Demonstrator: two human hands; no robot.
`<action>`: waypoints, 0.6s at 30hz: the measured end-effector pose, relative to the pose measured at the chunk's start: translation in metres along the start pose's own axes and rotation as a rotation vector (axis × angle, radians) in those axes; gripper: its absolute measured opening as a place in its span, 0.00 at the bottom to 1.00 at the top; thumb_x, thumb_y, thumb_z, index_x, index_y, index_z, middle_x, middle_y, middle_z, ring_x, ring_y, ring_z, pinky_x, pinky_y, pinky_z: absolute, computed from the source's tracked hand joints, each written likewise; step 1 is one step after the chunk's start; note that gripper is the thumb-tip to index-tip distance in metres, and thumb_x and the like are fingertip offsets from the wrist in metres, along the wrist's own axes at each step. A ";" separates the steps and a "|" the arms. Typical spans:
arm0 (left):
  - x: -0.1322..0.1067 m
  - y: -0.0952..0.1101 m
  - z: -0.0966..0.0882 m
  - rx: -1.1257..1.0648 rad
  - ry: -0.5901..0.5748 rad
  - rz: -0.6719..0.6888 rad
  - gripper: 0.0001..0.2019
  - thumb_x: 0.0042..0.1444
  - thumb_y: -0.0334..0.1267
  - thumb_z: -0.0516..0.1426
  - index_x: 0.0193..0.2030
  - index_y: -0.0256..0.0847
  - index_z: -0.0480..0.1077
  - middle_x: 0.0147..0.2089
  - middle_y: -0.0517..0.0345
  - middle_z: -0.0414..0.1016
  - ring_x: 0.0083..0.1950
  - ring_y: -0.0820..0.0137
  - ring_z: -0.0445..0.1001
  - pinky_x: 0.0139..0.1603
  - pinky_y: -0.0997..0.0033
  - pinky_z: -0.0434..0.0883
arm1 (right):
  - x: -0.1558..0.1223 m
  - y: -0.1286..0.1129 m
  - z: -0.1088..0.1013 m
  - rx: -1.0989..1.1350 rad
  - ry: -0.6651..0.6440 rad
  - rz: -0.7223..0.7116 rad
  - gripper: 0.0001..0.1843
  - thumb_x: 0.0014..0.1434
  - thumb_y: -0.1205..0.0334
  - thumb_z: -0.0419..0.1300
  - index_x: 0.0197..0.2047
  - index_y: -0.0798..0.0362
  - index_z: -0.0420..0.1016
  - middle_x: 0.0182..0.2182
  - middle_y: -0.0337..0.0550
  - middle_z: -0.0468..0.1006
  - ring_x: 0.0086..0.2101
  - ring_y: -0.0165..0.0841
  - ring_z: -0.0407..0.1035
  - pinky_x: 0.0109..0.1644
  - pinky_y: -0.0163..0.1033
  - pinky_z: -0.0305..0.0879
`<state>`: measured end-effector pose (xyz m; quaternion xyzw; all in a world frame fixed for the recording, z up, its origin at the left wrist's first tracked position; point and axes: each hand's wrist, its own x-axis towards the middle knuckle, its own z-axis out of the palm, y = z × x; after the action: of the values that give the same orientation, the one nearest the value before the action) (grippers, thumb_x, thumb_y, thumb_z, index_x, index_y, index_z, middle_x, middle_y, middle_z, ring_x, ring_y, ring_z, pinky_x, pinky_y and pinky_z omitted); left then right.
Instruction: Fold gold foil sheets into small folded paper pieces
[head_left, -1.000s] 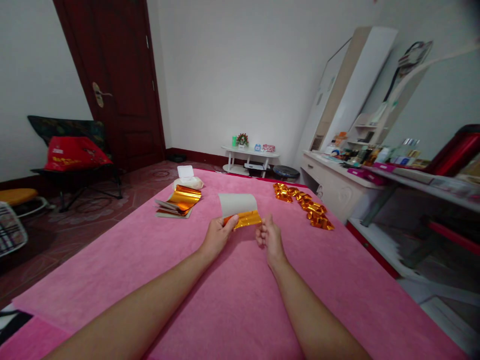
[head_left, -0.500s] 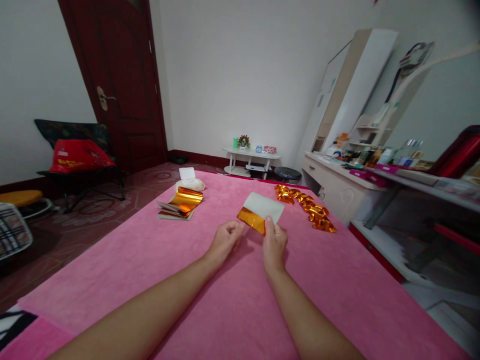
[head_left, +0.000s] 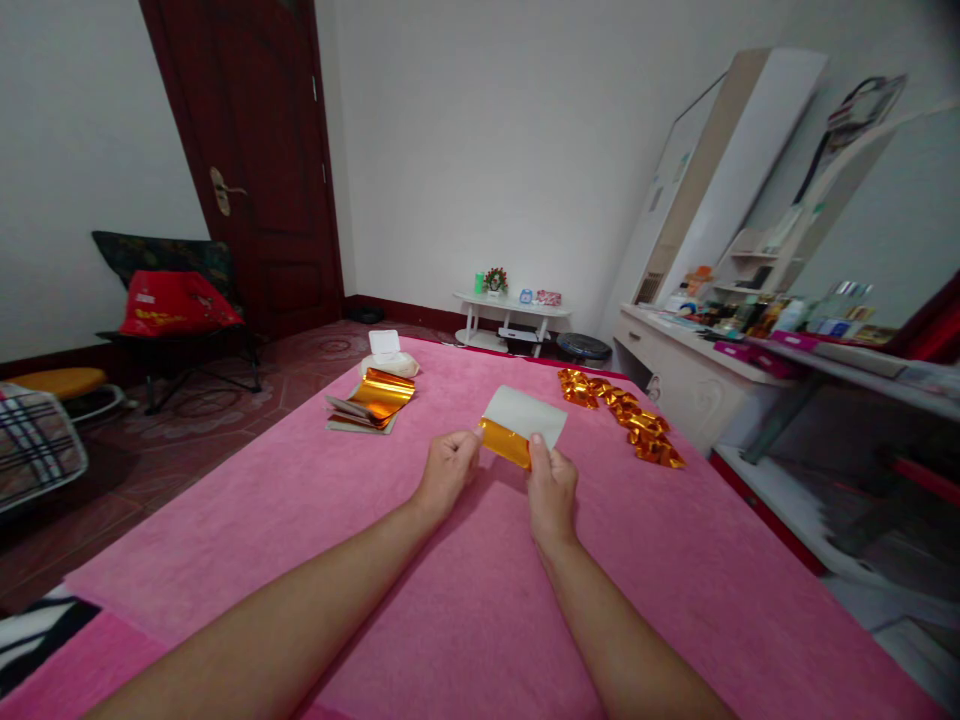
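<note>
A sheet of gold foil paper (head_left: 529, 415) with a pale back is held above the pink cloth (head_left: 450, 620); its near edge is folded over, showing a shiny gold strip. My left hand (head_left: 452, 462) pinches the left end of that strip between thumb and fingers. At the other end my right hand (head_left: 553, 485) grips the paper, thumb on top. A stack of foil sheets (head_left: 371, 400) lies to the left, the top ones curling. Off to the right sits a row of folded gold foil pieces (head_left: 622, 415).
Behind the stack lies a whitish packet with a raised lid (head_left: 390, 362). A dressing table (head_left: 697, 355) crowded with bottles stands on the right. By the back wall is a low white table (head_left: 514, 305); a chair with a red bag (head_left: 180, 303) stands left.
My left hand has come up to the paper's left end and now pinches it; before, it was just below and apart. The view has shifted slightly left.
</note>
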<state>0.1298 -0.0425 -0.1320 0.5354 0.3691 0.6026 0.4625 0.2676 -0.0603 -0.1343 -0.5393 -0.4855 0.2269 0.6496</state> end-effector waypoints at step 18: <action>0.003 0.003 -0.002 -0.112 -0.152 -0.005 0.14 0.46 0.44 0.62 0.31 0.32 0.75 0.30 0.54 0.77 0.30 0.70 0.72 0.33 0.73 0.67 | 0.004 0.001 -0.008 0.174 -0.265 -0.047 0.15 0.50 0.52 0.61 0.33 0.57 0.75 0.27 0.40 0.75 0.28 0.31 0.65 0.32 0.35 0.62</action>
<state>0.1269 -0.0409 -0.1285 0.5518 0.3002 0.5789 0.5199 0.2760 -0.0607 -0.1330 -0.4349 -0.5580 0.3218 0.6292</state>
